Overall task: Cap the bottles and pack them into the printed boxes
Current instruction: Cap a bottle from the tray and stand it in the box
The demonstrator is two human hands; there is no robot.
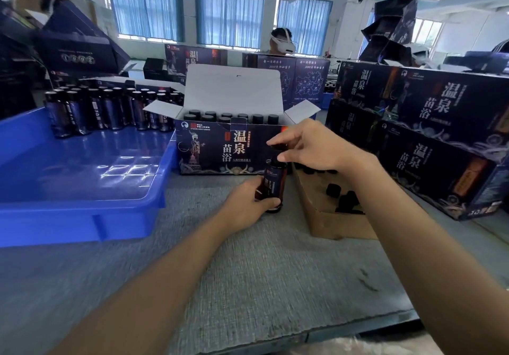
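Bottle of dark amber glass [272, 185] upright on grey worktop [248, 272], just near of open printed cardboard box [209, 145]. Left hand [248, 200] grips its lower body; right hand [311, 145] pinches small black cap [276, 148] at neck. Risk: tilted cap cross-threads, leaks.

Bright daylight through curtained windows [228, 10], glare on the blue tray [82, 178], edges warped and blurred.
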